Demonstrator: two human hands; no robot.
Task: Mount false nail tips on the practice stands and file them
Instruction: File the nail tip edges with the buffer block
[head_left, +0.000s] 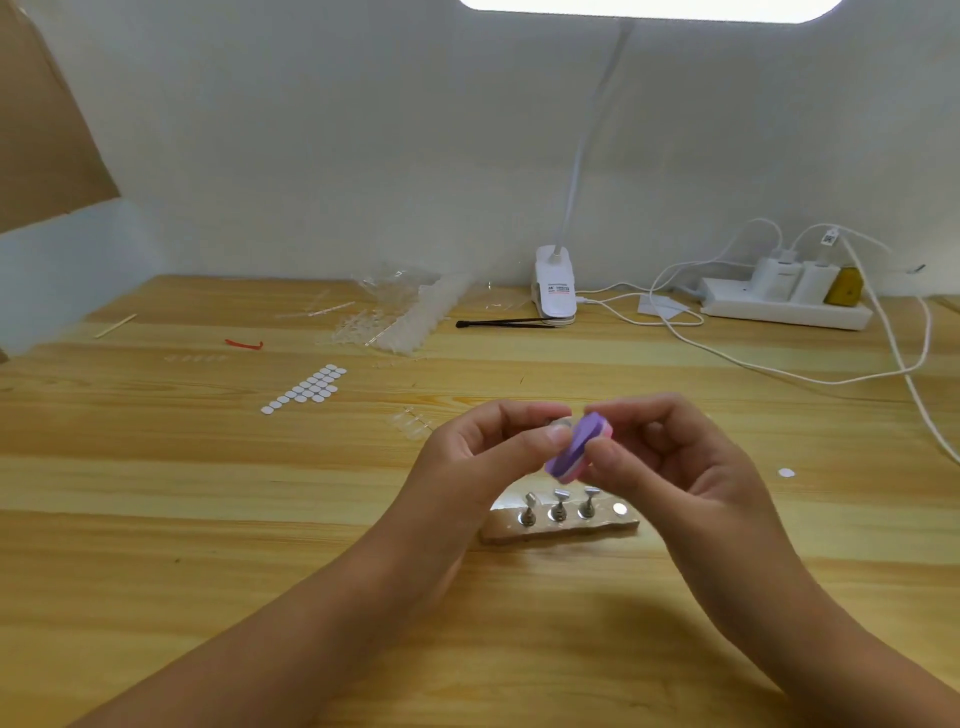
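Observation:
My left hand (488, 452) pinches a small stand with a clear nail tip (560, 427) between thumb and forefinger, held above the table. My right hand (670, 452) grips a purple and pink nail file block (576, 452) and holds it against the tip. Below the hands lies a base strip (566, 530) with three metal practice stands (558, 506) upright on it and one bare round magnet (618, 508) at its right end. A strip of clear nail tips (413, 421) lies just left of my left hand.
A sheet of white adhesive dots (309, 389) lies at centre left, with a pile of clear plastic nail tips and bags (400, 317) behind it. Black tweezers (504, 323), a clip lamp (555, 288), a power strip (784, 304) with white cables (779, 371) stand at the back. One loose white dot (786, 473) lies right.

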